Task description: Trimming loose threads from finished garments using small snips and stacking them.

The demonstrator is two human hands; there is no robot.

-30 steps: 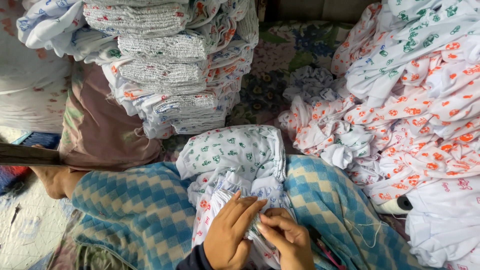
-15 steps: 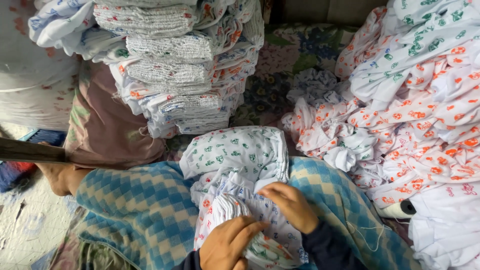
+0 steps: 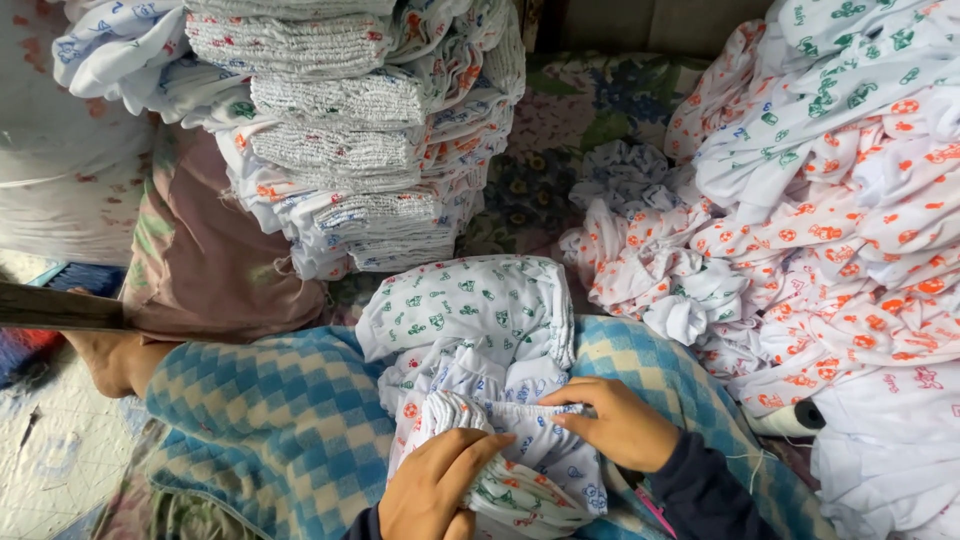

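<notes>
A small white garment with blue prints (image 3: 545,455) lies bunched on my lap, on top of other printed garments (image 3: 470,310). My left hand (image 3: 432,487) grips its gathered edge at the lower left. My right hand (image 3: 615,422) pinches the same gathered edge from the right, fingers closed on the cloth. Both hands rest over my legs, which are covered in blue and cream checked cloth (image 3: 270,420).
A tall stack of folded printed garments (image 3: 370,130) stands at the upper left on a brownish cushion (image 3: 205,250). A loose heap of white garments with orange and green prints (image 3: 830,200) fills the right. A white thread cone (image 3: 790,418) lies by the heap.
My right hand has moved from beside the left hand out to the right along the garment's gathered edge. The left hand has shifted slightly lower.
</notes>
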